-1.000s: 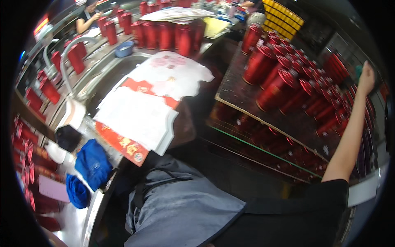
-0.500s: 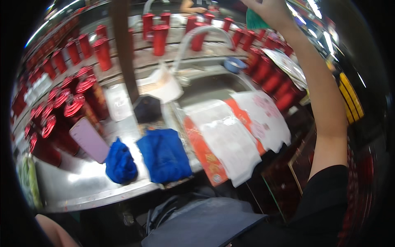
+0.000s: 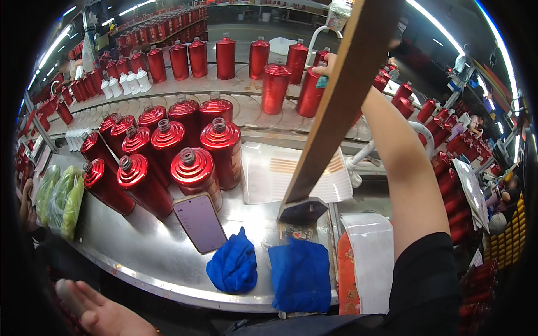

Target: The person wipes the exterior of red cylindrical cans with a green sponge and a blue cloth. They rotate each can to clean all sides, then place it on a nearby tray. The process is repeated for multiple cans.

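My right arm reaches far over the bench, and my right hand is partly hidden behind a brown post. Its fingers are closed at the neck of a shiny red bottle on the belt. A bit of green cloth shows under those fingers, against the bottle's shoulder. At the lower left my left hand is held low before the bench edge, palm up, fingers apart, with nothing in it. A pale cover sits on one fingertip. Nearest on the bench are several red bottles and a phone.
Two blue cloths, one crumpled and one flat, lie at the front edge. A white tray stands beside the post's foot. Bagged green produce is at left. More red bottles line the curved conveyor.
The view has swung, shifting the bench rightward and sharpening. My right hand, earlier at the top edge with the green cloth, is now at a bottle behind the post. My left hand has come into view.
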The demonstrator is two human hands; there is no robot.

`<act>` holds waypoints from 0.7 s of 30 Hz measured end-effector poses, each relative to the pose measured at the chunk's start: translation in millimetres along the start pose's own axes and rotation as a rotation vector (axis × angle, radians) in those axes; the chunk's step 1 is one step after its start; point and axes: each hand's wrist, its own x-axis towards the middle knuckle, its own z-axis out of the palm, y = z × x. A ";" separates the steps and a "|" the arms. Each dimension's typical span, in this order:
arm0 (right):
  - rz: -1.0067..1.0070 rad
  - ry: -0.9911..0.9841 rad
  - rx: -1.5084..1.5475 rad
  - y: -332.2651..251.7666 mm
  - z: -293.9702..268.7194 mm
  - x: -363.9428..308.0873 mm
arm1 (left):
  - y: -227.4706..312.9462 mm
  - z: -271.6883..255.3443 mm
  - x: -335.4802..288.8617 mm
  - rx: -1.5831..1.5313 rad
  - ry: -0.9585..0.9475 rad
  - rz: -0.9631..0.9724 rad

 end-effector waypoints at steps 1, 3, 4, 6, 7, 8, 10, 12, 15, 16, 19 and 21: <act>0.077 -0.030 0.040 -13.6 21.6 18.2 | 2.0 -4.1 -10.7 0.082 0.012 -0.083; 0.105 0.049 0.005 27.1 66.0 46.0 | -7.0 -5.5 -20.6 0.088 -0.160 -0.154; 0.186 0.072 -0.019 43.7 77.3 49.8 | -16.0 -5.4 -27.2 0.076 -0.146 -0.197; 0.302 0.117 -0.042 52.5 86.7 46.9 | -16.4 -5.9 -32.7 0.093 -0.121 -0.259; 0.327 0.144 -0.038 75.3 83.1 43.3 | -20.4 -4.9 -34.9 0.061 -0.139 -0.287; 0.265 0.149 -0.021 66.8 82.8 44.6 | -18.6 -7.9 -35.3 0.065 -0.150 -0.310; 0.141 0.165 0.026 42.7 71.5 31.4 | -9.6 -8.2 -33.2 0.093 -0.173 -0.348; 0.034 0.190 0.052 28.0 51.1 12.8 | -9.0 1.6 -31.9 0.079 -0.181 -0.388; -0.048 0.229 0.146 -1.6 35.6 9.1 | -10.3 8.8 -34.0 0.071 -0.197 -0.404; -0.043 0.207 0.133 -8.4 39.8 17.2 | -9.9 6.9 -35.5 0.090 -0.205 -0.403; 0.068 0.082 -0.061 20.9 59.6 54.5 | -14.4 6.1 -39.2 0.096 -0.238 -0.425; 0.039 0.064 -0.141 28.5 81.7 66.8 | -15.1 -6.2 -47.9 0.121 -0.219 -0.438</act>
